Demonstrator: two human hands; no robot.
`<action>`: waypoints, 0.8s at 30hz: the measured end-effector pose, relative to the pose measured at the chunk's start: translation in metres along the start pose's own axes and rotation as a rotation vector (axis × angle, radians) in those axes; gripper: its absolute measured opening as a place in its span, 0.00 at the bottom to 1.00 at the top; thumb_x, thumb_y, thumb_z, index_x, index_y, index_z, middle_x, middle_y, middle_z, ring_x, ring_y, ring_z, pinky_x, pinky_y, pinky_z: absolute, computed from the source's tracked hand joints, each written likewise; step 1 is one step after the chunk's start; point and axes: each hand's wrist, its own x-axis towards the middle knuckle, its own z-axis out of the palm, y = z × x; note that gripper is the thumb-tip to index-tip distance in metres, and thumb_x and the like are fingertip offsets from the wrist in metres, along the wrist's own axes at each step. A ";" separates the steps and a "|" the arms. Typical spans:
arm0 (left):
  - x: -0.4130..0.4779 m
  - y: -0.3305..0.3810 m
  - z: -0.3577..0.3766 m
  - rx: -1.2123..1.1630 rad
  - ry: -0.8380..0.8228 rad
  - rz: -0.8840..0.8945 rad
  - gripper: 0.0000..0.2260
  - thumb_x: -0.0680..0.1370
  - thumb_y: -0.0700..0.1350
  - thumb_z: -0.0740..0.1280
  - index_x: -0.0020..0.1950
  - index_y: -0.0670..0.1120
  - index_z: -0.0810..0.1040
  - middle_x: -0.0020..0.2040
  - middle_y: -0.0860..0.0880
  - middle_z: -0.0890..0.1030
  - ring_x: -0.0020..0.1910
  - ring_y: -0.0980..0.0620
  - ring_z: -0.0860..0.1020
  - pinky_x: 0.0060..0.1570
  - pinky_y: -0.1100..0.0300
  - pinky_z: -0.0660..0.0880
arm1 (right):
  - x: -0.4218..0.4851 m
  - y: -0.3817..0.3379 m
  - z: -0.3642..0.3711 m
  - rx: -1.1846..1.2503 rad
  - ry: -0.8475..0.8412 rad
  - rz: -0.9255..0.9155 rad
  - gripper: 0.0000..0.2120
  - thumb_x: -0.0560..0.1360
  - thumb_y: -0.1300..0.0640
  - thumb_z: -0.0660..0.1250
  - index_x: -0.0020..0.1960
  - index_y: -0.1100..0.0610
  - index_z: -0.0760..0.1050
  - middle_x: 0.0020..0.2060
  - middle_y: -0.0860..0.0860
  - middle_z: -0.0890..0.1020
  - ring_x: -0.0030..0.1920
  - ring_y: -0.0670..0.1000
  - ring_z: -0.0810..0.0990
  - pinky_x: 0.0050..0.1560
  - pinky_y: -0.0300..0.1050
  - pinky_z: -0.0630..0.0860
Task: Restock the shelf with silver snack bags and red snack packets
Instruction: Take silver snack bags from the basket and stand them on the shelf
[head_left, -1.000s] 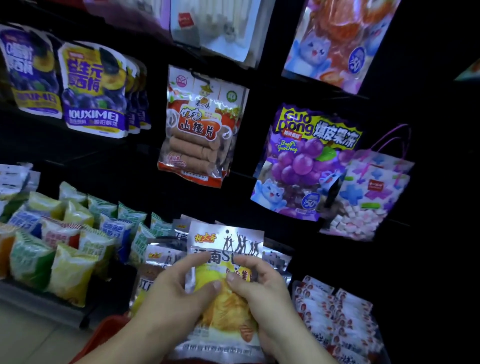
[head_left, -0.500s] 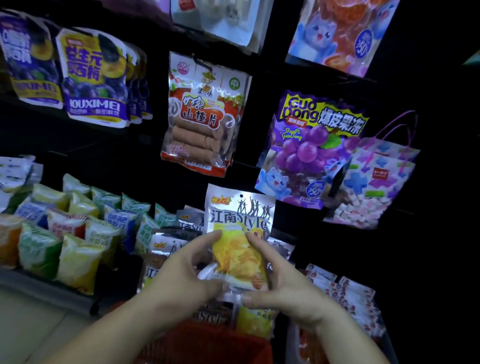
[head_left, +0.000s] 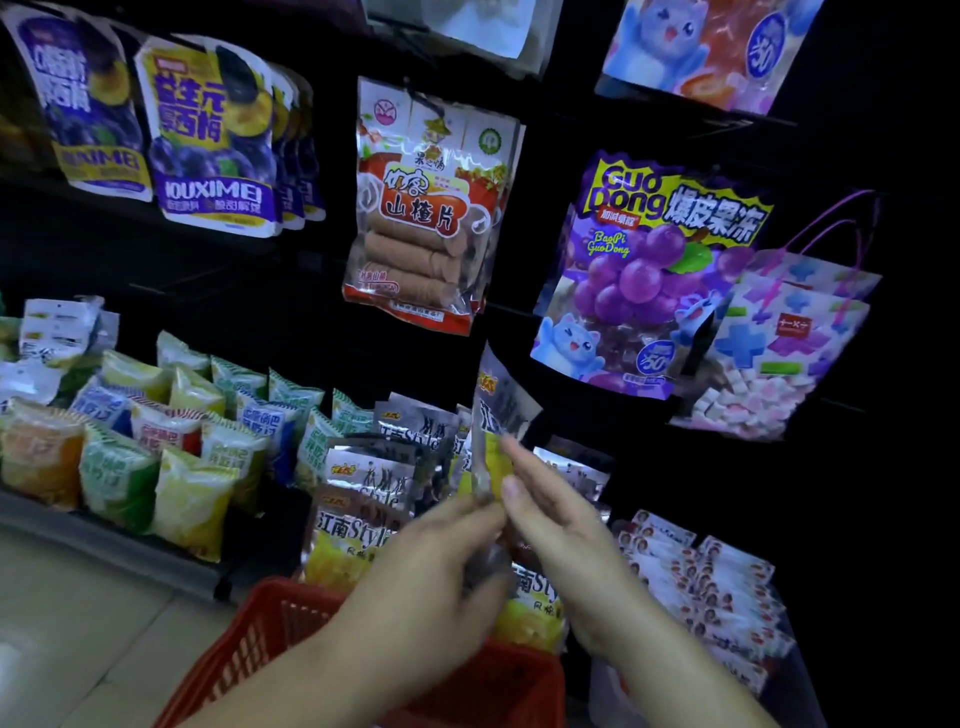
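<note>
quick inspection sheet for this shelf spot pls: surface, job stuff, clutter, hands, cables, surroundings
surface: dark lower shelf, stock standing on it in rows
job's things: one silver snack bag held upright, turned almost edge-on, above the shelved silver bags; red snack packets in rows to the right
clutter: red basket under the hands
hands: left hand grips the bag's lower part; right hand pinches its edge
cables: nothing seen
surroundings: small coloured packets at left; hawthorn slice bag, grape jelly bag and prune bags hang above; pale floor at lower left
</note>
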 end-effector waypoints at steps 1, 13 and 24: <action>-0.001 0.005 0.001 -0.010 -0.052 0.029 0.20 0.77 0.52 0.69 0.68 0.65 0.74 0.68 0.67 0.72 0.67 0.63 0.73 0.63 0.63 0.74 | 0.001 0.000 0.000 0.015 0.005 0.022 0.19 0.77 0.48 0.70 0.66 0.34 0.76 0.59 0.38 0.84 0.59 0.39 0.82 0.55 0.37 0.80; 0.013 -0.004 -0.033 -0.790 0.168 -0.495 0.14 0.78 0.43 0.72 0.61 0.55 0.76 0.54 0.52 0.86 0.52 0.47 0.85 0.49 0.49 0.84 | -0.004 -0.002 -0.015 0.140 -0.151 0.067 0.34 0.77 0.59 0.73 0.74 0.32 0.65 0.65 0.60 0.81 0.64 0.67 0.80 0.62 0.58 0.77; 0.005 -0.016 -0.021 -0.367 0.165 -0.353 0.28 0.77 0.50 0.75 0.72 0.69 0.69 0.67 0.74 0.68 0.66 0.78 0.62 0.66 0.65 0.66 | -0.003 0.009 -0.004 -0.026 0.037 -0.049 0.29 0.75 0.68 0.74 0.71 0.47 0.74 0.71 0.44 0.75 0.56 0.39 0.83 0.49 0.39 0.82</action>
